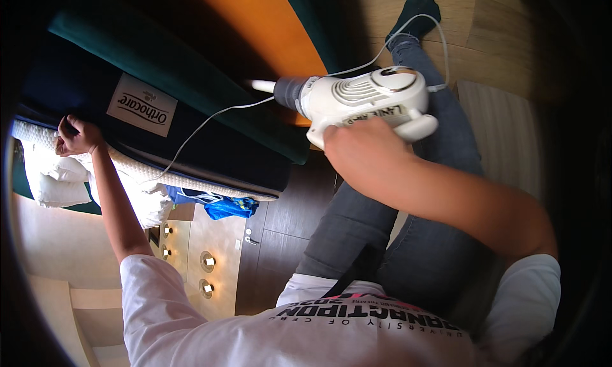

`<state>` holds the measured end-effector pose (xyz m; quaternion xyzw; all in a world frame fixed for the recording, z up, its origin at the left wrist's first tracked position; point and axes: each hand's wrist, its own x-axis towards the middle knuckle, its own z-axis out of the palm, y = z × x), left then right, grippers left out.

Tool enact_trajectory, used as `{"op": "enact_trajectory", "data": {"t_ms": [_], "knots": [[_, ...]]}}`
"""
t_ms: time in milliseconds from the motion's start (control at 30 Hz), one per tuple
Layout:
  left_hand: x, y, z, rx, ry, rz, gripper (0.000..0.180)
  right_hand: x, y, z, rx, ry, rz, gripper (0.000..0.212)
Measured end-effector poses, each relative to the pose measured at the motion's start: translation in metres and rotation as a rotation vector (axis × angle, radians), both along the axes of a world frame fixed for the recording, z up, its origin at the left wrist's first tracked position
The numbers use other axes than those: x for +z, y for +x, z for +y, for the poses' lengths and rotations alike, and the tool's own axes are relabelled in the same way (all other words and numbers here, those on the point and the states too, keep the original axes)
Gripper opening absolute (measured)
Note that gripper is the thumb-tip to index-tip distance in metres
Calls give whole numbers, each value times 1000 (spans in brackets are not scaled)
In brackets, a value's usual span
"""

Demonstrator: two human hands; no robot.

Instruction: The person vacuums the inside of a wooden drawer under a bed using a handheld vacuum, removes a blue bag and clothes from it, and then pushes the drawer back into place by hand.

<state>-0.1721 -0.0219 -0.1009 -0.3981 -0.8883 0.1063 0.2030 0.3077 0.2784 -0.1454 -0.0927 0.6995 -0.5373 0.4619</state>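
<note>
Head view shows you a white machine (366,93) with a rounded body, curved ribs on its side, a round cap near its back end, and a dark grey collar (290,93) which carries a short white nozzle (262,86). Dark lettering is on it, partly covered by your right hand (364,142). The fingertips of this hand are hidden, and the nozzle's tip is blurred. The white cord (242,105) passes out of sight behind the machine. Your right hand is wrapped around the handle; the machine's body lies just beyond your knuckles, over your leg (449,144), with the nozzle pointing left. Your left hand (78,136) has bent fingers at the edge of the navy mattress (210,144), but I cannot tell whether it pinches the cloth
</note>
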Motion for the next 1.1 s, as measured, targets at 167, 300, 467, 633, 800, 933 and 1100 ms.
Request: {"op": "enact_trajectory", "data": {"t_ms": [167, 300, 467, 633, 800, 933, 1100], "knots": [[2, -7, -7, 31, -61, 6, 25, -19, -4, -43, 178, -58, -42, 17], [2, -10, -8, 25, -65, 30, 24, -39, 10, -76, 78, -20, -42, 16], [4, -9, -9, 29, -75, 41, 23, -57, 3, -81, 141, -13, 13, 15], [1, -12, -9, 19, -53, 37, 22, -47, -14, -56, 229, -35, -56, 18], [0, -18, -17, 24, -59, 56, 21, -24, -10, 20, 159, -16, -119, 16], [-5, -25, -27, 7, -44, 78, 21, 0, -9, 68, 173, 83, -322, 20], [-4, -9, -16, 20, 27, 28, 17, 44, -2, 113, -64, 160, -311, 25]]}}
